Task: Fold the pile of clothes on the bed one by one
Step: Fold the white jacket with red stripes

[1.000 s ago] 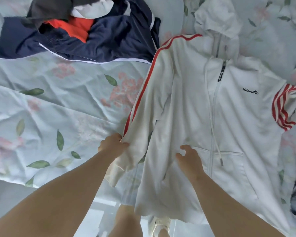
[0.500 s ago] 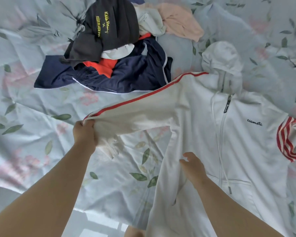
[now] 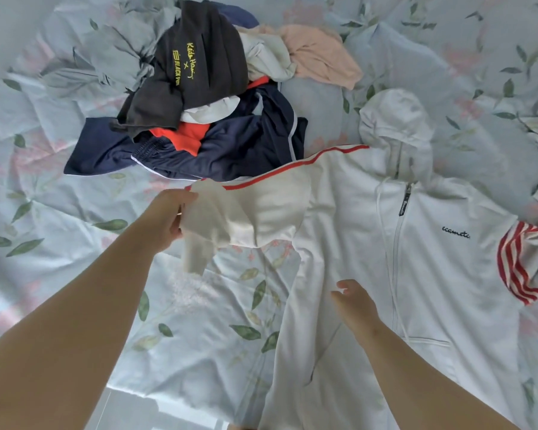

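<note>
A white zip hoodie (image 3: 432, 268) with red stripes lies front-up on the bed, hood pointing away from me. My left hand (image 3: 165, 218) grips the cuff end of its left sleeve (image 3: 255, 212), which is lifted and bunched in the air beside the body. My right hand (image 3: 354, 302) rests on the hoodie's left front panel with fingers loosely spread, holding nothing. The other sleeve (image 3: 519, 262) lies crumpled at the right, showing red stripes. A pile of unfolded clothes (image 3: 199, 119) sits beyond the sleeve: dark grey, navy, orange, cream and pink pieces.
The bed is covered by a pale blue floral sheet (image 3: 75, 243), wrinkled, with bare sheet to the left of the hoodie. The bed's near edge (image 3: 137, 395) runs along the bottom left.
My left hand pulled the sleeve out to the left and up, then brought it back toward the hoodie body, so the sleeve now hangs bunched. My right hand stayed on the front panel.
</note>
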`<state>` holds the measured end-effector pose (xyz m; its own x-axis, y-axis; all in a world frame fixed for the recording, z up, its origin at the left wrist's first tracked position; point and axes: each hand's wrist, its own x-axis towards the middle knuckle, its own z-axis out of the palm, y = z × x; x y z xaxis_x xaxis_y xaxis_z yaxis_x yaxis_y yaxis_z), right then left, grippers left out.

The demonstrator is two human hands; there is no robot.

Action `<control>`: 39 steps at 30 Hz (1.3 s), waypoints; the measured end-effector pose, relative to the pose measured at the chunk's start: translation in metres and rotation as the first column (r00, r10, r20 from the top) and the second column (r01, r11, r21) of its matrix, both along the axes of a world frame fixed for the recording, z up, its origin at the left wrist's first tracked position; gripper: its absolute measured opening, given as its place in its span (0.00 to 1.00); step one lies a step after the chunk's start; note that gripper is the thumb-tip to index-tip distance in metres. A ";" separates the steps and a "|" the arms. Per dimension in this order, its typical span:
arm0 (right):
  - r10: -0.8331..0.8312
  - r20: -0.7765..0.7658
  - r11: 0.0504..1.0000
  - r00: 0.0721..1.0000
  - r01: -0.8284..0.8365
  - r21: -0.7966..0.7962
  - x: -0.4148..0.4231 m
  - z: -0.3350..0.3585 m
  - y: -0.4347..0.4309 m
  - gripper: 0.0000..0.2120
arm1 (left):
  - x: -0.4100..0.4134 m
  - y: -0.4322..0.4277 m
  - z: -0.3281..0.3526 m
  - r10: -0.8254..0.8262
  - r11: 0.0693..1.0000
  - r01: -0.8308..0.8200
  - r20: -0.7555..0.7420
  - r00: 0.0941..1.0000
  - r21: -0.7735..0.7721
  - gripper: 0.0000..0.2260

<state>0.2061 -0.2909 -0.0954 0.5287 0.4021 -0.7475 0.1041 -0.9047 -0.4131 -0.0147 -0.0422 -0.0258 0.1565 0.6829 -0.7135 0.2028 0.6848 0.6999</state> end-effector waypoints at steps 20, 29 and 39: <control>-0.582 -0.070 0.802 0.810 0.586 0.113 0.176 -0.010 -0.121 0.14 | 0.305 -0.189 -0.026 -0.271 0.916 0.339 0.293 0.917 -0.214 0.08; -0.830 -0.429 0.378 0.357 0.925 0.040 0.218 -0.044 -0.097 0.07 | 0.253 -0.193 -0.101 0.224 0.901 -0.282 -0.204 0.953 -0.328 0.07; -0.818 -0.530 0.205 0.224 0.974 0.095 0.247 -0.055 -0.084 0.11 | 0.216 -0.138 -0.118 0.758 0.622 -0.673 0.091 0.646 -0.399 0.09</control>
<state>0.4526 -0.3750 -0.1502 0.4869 0.0520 -0.8719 -0.8708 -0.0488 -0.4892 0.2011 -0.1798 -0.1441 -0.1027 0.4034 -0.9093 -0.5813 0.7174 0.3839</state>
